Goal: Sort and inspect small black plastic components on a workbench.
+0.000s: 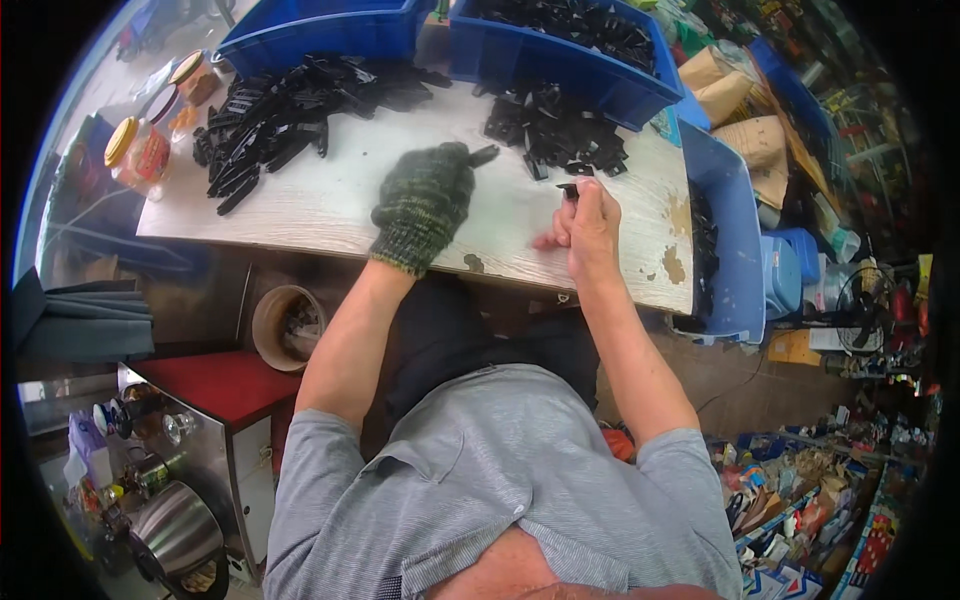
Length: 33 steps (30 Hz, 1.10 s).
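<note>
My left hand (pixel 424 205), in a dark green knitted glove, is closed over the middle of the white table. A slim black part (pixel 483 156) sticks out of its fingers to the right. My right hand (pixel 590 222) is bare and pinches a small black clip-like piece (pixel 568 191) between thumb and fingertips. Just beyond it lies a pile of small black pieces (pixel 550 130). A heap of long, narrow black parts (pixel 275 125) spreads over the far left of the table. The two held pieces are apart, and their exact kind is too small to tell.
Two blue bins stand along the far edge: one (pixel 310 38) behind the long parts, the other (pixel 560 65) filled with black pieces. Two lidded jars (pixel 137 152) are at the left edge. A large blue tub (pixel 735 240) stands right of the table (pixel 510 225), a round bucket (pixel 290 325) below left.
</note>
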{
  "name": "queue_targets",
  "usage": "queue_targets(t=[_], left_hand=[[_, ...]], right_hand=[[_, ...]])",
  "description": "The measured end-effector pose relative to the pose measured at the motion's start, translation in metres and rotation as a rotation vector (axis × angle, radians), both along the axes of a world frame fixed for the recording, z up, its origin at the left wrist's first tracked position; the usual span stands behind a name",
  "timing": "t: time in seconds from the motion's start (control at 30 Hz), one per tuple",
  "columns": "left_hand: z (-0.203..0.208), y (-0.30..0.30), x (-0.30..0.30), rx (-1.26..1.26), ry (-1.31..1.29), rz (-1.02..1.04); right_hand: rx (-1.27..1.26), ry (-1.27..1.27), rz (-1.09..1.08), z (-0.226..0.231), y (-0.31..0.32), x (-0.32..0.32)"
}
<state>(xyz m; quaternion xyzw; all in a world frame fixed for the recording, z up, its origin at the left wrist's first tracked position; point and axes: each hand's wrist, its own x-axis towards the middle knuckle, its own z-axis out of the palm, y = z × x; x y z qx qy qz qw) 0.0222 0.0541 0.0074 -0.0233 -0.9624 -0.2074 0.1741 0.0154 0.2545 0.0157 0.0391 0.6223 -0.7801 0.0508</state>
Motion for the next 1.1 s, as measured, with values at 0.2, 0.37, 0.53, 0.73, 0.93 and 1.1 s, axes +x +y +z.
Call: queue_targets(t=[0.2, 0.37, 0.53, 0.73, 0.93, 1.1], left_hand=[[-0.015, 0.045, 0.021, 0.724, 0.082, -0.323], [-0.013, 0.059, 0.018, 0.695, 0.050, -0.295], [-0.017, 0.058, 0.017, 0.719, 0.045, -0.279], [-0.024, 0.079, 0.015, 0.667, 0.199, -0.141], [-0.032, 0.071, 0.013, 0.550, 0.172, -0.168], [-0.044, 0.067, 0.014, 0.254, 0.437, -0.262]], right_hand=[[0.004, 0.067, -0.027, -0.004, 0.000, 0.001], [0.054, 0.068, -0.095, -0.003, -0.005, 0.003], [0.138, 0.116, -0.086, -0.014, -0.003, 0.002], [0.283, 0.340, -0.184, -0.039, 0.005, -0.009], [0.122, 0.107, -0.214, -0.014, -0.007, 0.003], [0.097, 0.101, -0.196, -0.016, -0.005, 0.003]])
